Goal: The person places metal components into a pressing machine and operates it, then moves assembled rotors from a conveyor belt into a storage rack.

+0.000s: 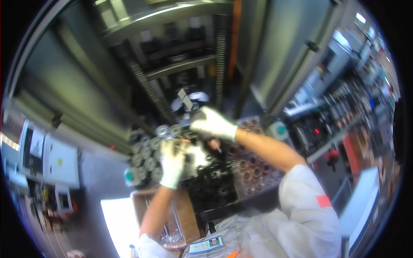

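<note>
Both my hands wear white gloves and reach over the work area at the foot of a tall machine. My right hand (214,124) is curled closed by a dark, rounded thing (198,117), too blurred to name. Below it a copper-coloured part (214,144) shows. Lower on the left, my left hand (172,161) has bent fingers, smeared by motion; whether they grip anything is unclear. A small copper-coloured piece (185,139) sits at its fingertips. Grey toothed metal parts (146,158) lie clustered beside this hand, and dark toothed parts (217,185) spread out nearer me.
Several copper-coloured rings (254,174) fill a tray on the right. Green buttons (281,129) (128,176) flank the bench. An open cardboard box (188,210) with clear plastic inside stands front left. Machine columns (220,64) rise behind my hands.
</note>
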`<state>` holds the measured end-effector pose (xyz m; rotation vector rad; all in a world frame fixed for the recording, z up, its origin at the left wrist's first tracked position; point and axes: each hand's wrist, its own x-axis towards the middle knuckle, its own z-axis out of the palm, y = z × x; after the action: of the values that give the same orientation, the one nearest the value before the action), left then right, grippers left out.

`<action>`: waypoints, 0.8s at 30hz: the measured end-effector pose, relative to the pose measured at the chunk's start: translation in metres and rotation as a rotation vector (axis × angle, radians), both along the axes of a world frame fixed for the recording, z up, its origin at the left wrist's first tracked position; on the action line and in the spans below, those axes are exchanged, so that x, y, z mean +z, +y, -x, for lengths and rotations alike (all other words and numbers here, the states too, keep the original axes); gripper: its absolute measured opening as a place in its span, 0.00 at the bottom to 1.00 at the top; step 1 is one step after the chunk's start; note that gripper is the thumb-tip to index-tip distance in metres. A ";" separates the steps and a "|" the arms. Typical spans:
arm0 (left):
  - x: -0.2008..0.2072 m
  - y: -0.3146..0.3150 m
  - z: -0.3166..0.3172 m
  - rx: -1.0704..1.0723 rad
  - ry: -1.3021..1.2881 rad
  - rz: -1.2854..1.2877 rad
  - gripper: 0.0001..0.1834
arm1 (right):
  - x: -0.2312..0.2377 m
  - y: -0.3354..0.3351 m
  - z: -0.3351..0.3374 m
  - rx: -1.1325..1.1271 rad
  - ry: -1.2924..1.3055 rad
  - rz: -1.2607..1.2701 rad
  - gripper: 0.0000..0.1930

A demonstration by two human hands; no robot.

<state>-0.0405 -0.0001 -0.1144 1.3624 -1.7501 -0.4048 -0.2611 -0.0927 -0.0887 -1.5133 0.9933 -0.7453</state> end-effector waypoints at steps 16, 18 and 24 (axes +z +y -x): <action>-0.053 -0.198 0.029 -0.137 -0.453 0.132 0.10 | -0.002 0.100 0.522 -0.935 1.476 -0.050 0.32; -0.057 -0.199 0.032 -0.019 -0.364 -0.101 0.12 | -0.009 0.084 0.546 -0.891 1.531 -0.106 0.32; -0.051 -0.184 0.071 0.156 -0.614 0.033 0.28 | -0.044 0.099 0.589 -0.786 1.473 -0.233 0.36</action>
<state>-0.1116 -0.1843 -0.1649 1.7012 -2.0951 0.1520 -0.8496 0.0062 -0.1328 -1.3035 2.7366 0.1749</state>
